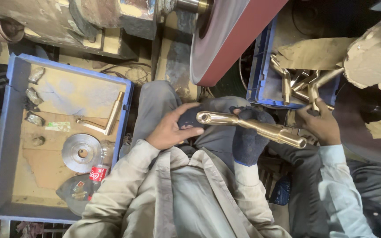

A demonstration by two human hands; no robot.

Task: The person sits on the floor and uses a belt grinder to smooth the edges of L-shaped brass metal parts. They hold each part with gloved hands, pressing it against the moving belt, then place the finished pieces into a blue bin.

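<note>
A long polished brass tap body (261, 128) lies across my lap, running from the middle out to the right. My right hand (247, 134), in a dark blue glove, grips it around the middle. My bare left hand (170, 128) is closed on a dark cloth (188, 119) right at the tube's open left end. Both of my sleeves are beige. Just above my hands hangs a large reddish-brown polishing wheel (225, 39).
Another person's hand (318, 123), in a light blue sleeve, reaches into a blue crate (257, 66) of brass parts (300, 81) at the upper right. At left, a blue tray (5, 132) holds a brass piece (113, 113), a metal disc (81, 152) and a small bottle (98, 169).
</note>
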